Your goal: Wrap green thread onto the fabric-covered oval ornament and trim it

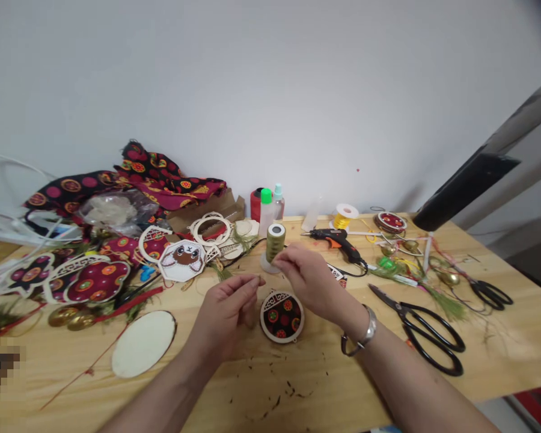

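A round ornament with a pale wooden rim, a lattice-cut top and black fabric patterned in red, green and orange (282, 317) lies flat on the light wooden tabletop (338, 394), between the person's hands. The left hand (229, 310) is just beside its upper left, thumb and fingertips pinched together. The right hand (307, 281) is above its upper right, fingertips likewise closed, next to an upright olive-green thread spool (276, 243); whether either pinch grips a thread is too fine to tell.

Bare wood lies in front of the ornament, strewn with small dark scraps (277, 403). More bare wood shows left of it, as far as a cream oval disc (144, 344). On the right, black-handled scissors (433, 337) lie open beyond the right forearm, well inside the table's right edge. Behind the spool, a green-capped white bottle (266, 213) and a black-and-orange glue gun (336, 242) bound the space; any print on the bottle is too small to read.

Patterned fabric (162, 180) and ornament pieces crowd the left side. A plain pale wall (270, 90) rises behind the table.
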A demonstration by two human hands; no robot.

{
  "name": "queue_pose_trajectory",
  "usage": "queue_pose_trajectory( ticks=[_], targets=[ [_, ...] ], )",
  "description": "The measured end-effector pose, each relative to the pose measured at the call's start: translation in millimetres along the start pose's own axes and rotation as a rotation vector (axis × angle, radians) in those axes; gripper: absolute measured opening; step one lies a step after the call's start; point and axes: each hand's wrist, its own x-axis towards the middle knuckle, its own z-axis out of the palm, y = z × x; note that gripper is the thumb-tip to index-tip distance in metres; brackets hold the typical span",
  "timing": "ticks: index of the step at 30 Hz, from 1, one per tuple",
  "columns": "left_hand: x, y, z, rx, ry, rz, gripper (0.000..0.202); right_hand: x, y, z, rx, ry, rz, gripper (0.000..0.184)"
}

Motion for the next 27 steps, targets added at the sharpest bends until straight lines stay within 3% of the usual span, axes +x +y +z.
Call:
queue_pose_trajectory(
  ticks=[3, 8, 18, 22, 27],
  targets=[
    [1, 0, -0.9, -0.031, -0.011, -0.007, 0.021, 1, 10, 3, 0.071, 0.112, 0.034, 0.023],
    [2, -2, -3.0, -0.063, -0.023, 0.022, 0.017, 1, 8, 2, 0.214, 0.14, 0.113, 0.023],
    [5, -2, -4.2, -0.124, -0.015, 0.028, 0.017, 1, 7, 14, 0.743, -0.13, 0.548, 0.026],
    [4, -1, -4.0, -0.139, 0.01, 0.031, 0.018, 0, 10, 18, 0.864, -0.162, 0.568, 0.026],
    [2, -1, -3.4, -0.131, 0.008, 0.022, 0.02, -1, 10, 22, 0.849, -0.169, 0.568, 0.023]
  ],
)
